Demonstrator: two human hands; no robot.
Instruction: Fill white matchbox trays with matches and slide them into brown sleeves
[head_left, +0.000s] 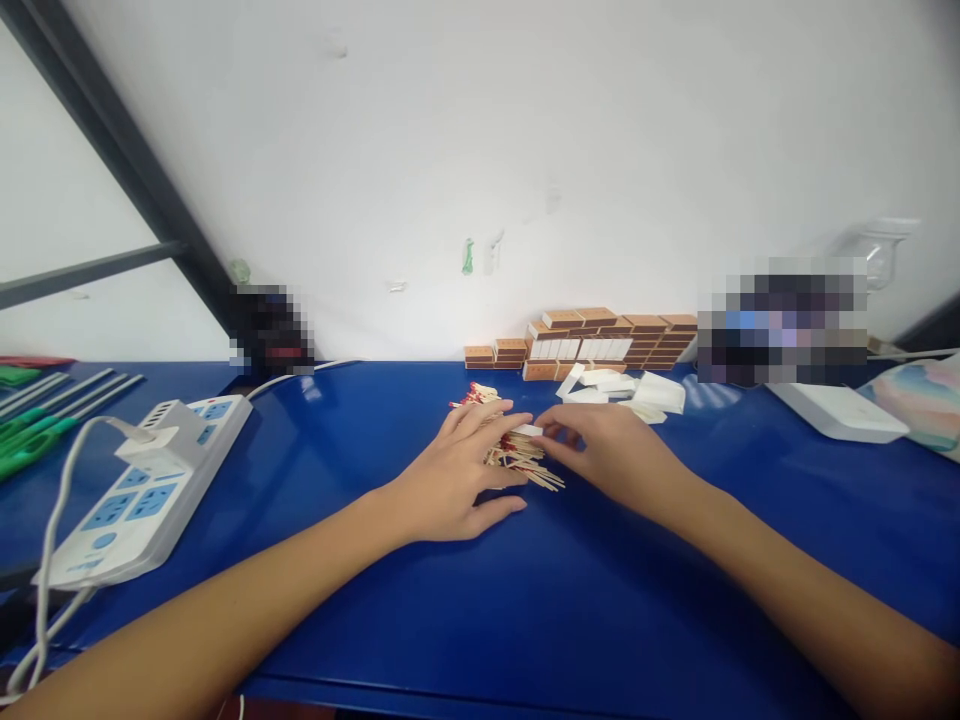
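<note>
A loose pile of red-headed matches (525,457) lies on the blue table (480,620). My left hand (454,478) rests over the pile with its fingers spread, touching the matches and partly covering them. From the other side, my right hand (615,447) pinches a small white matchbox tray (529,430) between thumb and fingers, at the edge of the pile. What the tray contains cannot be made out. Just behind my right hand, several white matchbox trays (660,392) lie in a loose heap. Stacked brown matchboxes (652,343) stand along the wall.
On the left lies a white power strip (142,500) with a plugged-in adapter and cable. Green-handled tools (34,435) sit beyond it. To the right are a flat white box (840,412) and a pastel patterned bag (926,400). Two pixelated dark objects stand near the wall.
</note>
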